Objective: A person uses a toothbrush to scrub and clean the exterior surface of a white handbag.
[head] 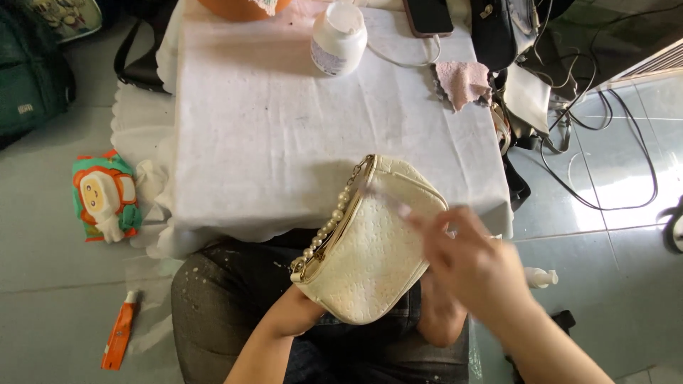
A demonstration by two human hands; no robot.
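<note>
One cream embossed handbag with pearl strap (pixel 373 249), left hand (pixel 295 313) gripping beneath; blurred right hand (pixel 473 267) pinching one thin brush (pixel 388 199)

cream handbag (pixel 370 256) held from below by left hand (pixel 295 313), blurred right hand (pixel 473 267) above it, white-clothed table (pixel 284 128)

bright daylight, from right | glare on floor tiles (pixel 626 142) | right hand (pixel 473 267) motion-blurred
</note>
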